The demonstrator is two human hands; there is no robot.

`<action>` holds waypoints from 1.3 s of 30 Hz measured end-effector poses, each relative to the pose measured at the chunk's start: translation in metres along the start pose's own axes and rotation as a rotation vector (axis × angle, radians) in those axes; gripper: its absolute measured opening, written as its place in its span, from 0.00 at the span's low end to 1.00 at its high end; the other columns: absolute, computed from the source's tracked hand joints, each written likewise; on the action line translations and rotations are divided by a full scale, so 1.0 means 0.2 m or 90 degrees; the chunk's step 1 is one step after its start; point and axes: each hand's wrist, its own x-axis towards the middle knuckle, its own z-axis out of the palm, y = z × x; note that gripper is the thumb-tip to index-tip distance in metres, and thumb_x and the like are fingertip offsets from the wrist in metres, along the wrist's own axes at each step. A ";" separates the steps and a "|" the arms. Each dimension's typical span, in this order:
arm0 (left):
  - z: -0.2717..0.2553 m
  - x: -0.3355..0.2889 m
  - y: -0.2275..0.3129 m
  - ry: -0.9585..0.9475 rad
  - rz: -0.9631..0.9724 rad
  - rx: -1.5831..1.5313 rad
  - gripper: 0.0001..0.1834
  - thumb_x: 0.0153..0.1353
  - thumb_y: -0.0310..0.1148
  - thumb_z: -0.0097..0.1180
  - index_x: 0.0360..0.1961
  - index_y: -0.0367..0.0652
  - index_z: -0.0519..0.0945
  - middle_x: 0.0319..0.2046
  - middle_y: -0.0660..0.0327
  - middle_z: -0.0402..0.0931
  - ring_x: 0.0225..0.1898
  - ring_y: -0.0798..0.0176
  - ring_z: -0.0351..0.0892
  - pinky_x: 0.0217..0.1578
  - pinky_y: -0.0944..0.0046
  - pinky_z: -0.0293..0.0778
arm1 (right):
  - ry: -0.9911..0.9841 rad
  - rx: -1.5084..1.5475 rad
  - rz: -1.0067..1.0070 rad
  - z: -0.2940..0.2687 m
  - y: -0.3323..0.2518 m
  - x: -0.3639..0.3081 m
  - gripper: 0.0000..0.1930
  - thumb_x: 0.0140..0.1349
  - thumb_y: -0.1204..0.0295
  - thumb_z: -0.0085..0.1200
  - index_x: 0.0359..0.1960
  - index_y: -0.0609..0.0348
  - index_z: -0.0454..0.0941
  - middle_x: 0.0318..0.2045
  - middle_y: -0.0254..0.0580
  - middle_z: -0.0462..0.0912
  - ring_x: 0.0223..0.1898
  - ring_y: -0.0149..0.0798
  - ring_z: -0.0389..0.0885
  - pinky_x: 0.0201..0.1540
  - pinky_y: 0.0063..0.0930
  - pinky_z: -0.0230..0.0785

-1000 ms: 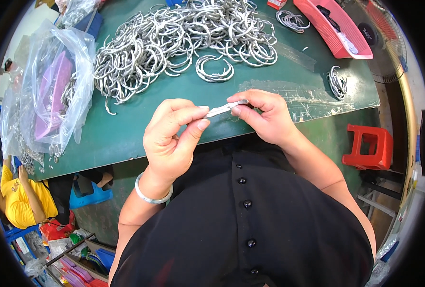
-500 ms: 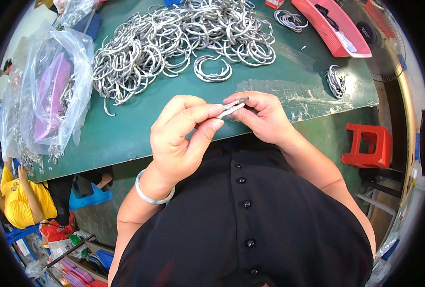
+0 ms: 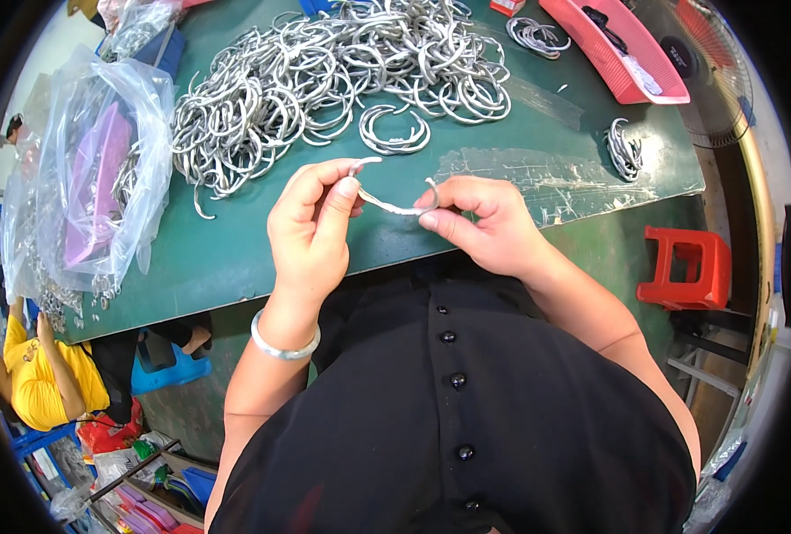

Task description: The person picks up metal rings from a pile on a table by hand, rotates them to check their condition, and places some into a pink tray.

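Observation:
In front of my chest, above the near side of the green table [image 3: 235, 258], both hands hold a silvery C-shaped metal ring [image 3: 387, 206]. My left hand [image 3: 311, 222] pinches its left part between thumb and fingers, with one end poking up past the fingertips. The other side is gripped by my right hand [image 3: 493, 222], thumb below and index finger above, and that end curves upward. Just beyond the hands lies a small group of similar rings [image 3: 395, 142]. A large heap of these rings [image 3: 271, 107] spreads behind it.
Clear plastic bags around a purple tray [image 3: 97, 187] stand at the left. A pink basket [image 3: 622, 62], ring bundles [image 3: 625, 151] and a fan [image 3: 711, 71] are on the right. A red stool [image 3: 685, 267] stands beyond the table edge. A person in yellow [image 3: 53, 383] sits left.
My hands have moved apart, the left one shifting left and turning more upright. The ring, mostly covered by the fingers before, now shows its curve between them.

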 end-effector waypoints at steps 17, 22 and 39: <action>-0.05 -0.01 -0.04 -0.129 -0.383 -0.437 0.08 0.57 0.29 0.49 0.34 0.35 0.74 0.23 0.62 0.70 0.21 0.71 0.65 0.23 0.74 0.62 | 0.018 -0.164 -0.118 -0.02 0.06 0.08 0.05 0.49 0.76 0.54 0.29 0.62 0.76 0.23 0.44 0.76 0.25 0.41 0.76 0.27 0.27 0.67; -0.08 -0.01 -0.04 -0.169 -0.374 -0.468 0.07 0.57 0.29 0.49 0.34 0.36 0.74 0.23 0.62 0.69 0.21 0.71 0.65 0.23 0.73 0.61 | 0.036 -0.310 -0.128 -0.03 0.10 0.16 0.12 0.48 0.77 0.53 0.37 0.60 0.73 0.32 0.44 0.74 0.34 0.44 0.75 0.36 0.31 0.68; -0.50 0.11 0.12 0.097 -0.287 0.165 0.12 0.55 0.36 0.51 0.34 0.38 0.74 0.17 0.69 0.67 0.15 0.75 0.65 0.16 0.77 0.58 | 0.007 -0.545 -0.123 -0.05 0.12 0.21 0.09 0.48 0.75 0.53 0.33 0.61 0.71 0.32 0.43 0.68 0.37 0.44 0.71 0.38 0.33 0.66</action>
